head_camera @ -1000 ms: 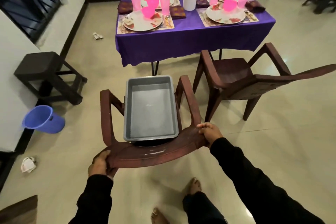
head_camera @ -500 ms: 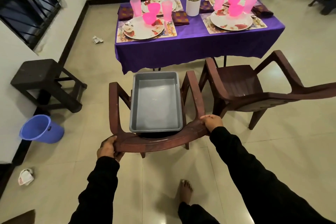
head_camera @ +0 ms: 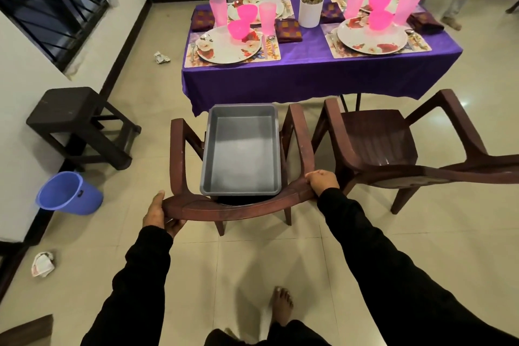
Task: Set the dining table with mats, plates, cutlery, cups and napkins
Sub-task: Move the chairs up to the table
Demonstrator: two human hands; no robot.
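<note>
Black sleeves lead to both hands on the chair's (head_camera: 238, 206) curved backrest: the left hand (head_camera: 156, 215) wraps its left end, the right hand (head_camera: 321, 181) curls over the right end. A grey tray (head_camera: 241, 149) sits on the seat, apparently empty. Pushing evenly and slowly should keep it from sliding. Beyond, the purple-clothed table (head_camera: 309, 76) already carries mats, plates, pink cups and napkins.

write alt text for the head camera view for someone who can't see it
A person's left hand and right hand grip the backrest of a brown plastic chair carrying an empty grey tray, facing a purple-clothed dining table set with floral plates, pink cups and napkins. A second brown chair stands to the right.
</note>
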